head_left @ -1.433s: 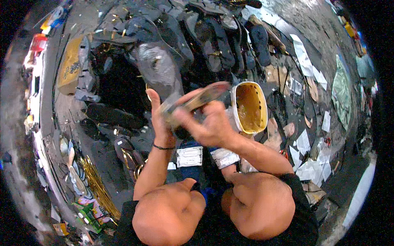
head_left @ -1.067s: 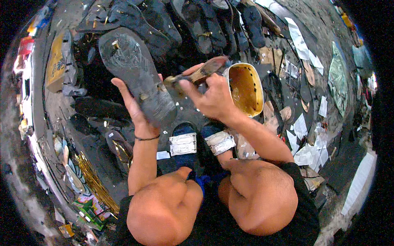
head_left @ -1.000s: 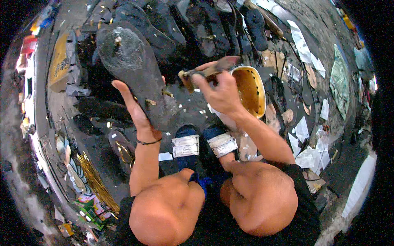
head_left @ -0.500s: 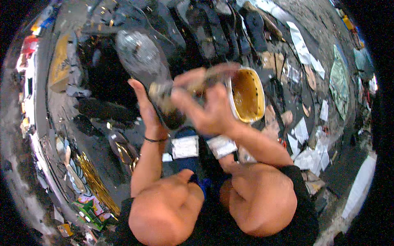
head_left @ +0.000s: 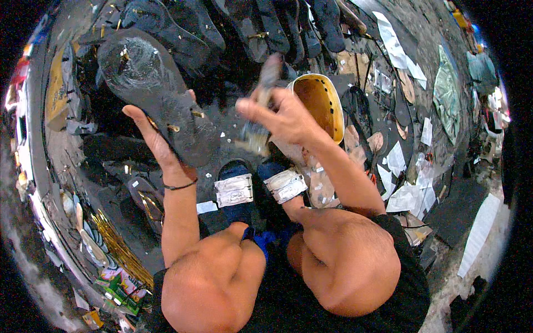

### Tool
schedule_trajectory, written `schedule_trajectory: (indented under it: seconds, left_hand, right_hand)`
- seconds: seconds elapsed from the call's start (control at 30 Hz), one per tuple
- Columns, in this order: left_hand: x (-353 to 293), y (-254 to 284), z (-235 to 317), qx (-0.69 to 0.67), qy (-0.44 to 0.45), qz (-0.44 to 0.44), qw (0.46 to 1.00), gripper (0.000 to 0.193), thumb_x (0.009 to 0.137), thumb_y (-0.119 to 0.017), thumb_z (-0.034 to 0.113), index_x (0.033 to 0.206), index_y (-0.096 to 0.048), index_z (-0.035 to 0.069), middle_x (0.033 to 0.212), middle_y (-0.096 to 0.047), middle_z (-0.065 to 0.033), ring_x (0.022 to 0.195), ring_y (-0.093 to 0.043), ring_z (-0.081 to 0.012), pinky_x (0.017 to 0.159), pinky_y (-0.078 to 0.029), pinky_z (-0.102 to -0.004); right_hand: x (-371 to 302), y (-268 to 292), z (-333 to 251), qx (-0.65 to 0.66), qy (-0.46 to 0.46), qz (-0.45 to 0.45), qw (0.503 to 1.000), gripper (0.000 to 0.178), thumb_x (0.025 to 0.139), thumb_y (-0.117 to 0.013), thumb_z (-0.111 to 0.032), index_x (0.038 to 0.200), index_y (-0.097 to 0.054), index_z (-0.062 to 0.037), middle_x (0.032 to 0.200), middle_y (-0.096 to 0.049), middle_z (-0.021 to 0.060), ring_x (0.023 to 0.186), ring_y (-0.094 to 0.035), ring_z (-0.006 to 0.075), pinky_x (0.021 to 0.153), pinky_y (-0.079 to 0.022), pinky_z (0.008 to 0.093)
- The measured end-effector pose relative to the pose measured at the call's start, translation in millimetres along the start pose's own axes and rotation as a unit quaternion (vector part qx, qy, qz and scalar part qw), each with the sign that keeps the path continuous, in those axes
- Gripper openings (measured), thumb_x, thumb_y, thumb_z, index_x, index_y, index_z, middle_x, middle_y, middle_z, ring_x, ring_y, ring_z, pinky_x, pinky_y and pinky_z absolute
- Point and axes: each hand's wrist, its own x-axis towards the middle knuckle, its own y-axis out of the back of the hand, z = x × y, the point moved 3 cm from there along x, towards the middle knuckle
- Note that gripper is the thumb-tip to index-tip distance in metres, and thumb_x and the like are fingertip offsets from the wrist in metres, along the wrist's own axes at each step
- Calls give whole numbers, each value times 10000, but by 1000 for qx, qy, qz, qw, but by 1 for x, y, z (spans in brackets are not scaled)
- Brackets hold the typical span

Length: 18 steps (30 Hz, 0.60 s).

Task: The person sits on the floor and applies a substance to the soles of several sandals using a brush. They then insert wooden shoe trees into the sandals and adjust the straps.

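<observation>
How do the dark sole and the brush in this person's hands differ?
The dark sole is broad and foot-shaped; the brush is narrower and pale-bristled. The left hand holds the dark sole, the right hand the brush. The dark sole shows fairly clearly; the brush is blurred. Both are hand-held.

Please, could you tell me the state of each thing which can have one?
Left hand: gripping the black sole.
Black sole: shiny, streaked broad end.
Right hand: gripping the brush.
Brush: blurred, apart from the sole.
Tub: uncovered, yellowish inside.
Sandals: worn, white-strapped.
Golden strips: bundled, lying.
</observation>
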Motion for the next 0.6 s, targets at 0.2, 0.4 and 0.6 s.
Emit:
schedule_trajectory:
  seconds: [0.2,0.4,0.6]
  left_hand:
    - [-2,-20,-26,78,-19,21,997,648,962,-470,590,1330,-504,58,1201,-633,-93,1054,-623,-244,849,-541,-371]
    - [-56,54,2,436,-43,-13,899,463,965,-604,107,1374,-447,-41,1366,-539,-211,1236,-549,-247,1061,-413,-350]
    - [-192,195,35,895,46,299,328,1188,690,-786,581,1548,-137,75,1598,-139,-218,1469,-136,-420,1132,-179,-644]
  right_hand:
    - [-26,-41,19,201,-21,-94,975,381,892,-719,-379,1023,-706,-21,920,-692,32,859,-603,110,784,-507,304]
    - [-17,79,38,225,26,240,944,270,871,-751,-343,855,-660,-90,847,-650,-13,781,-572,98,738,-476,297]
    - [53,232,98,244,-8,331,911,364,905,-686,-376,983,-640,-24,903,-662,68,696,-629,168,593,-516,314]
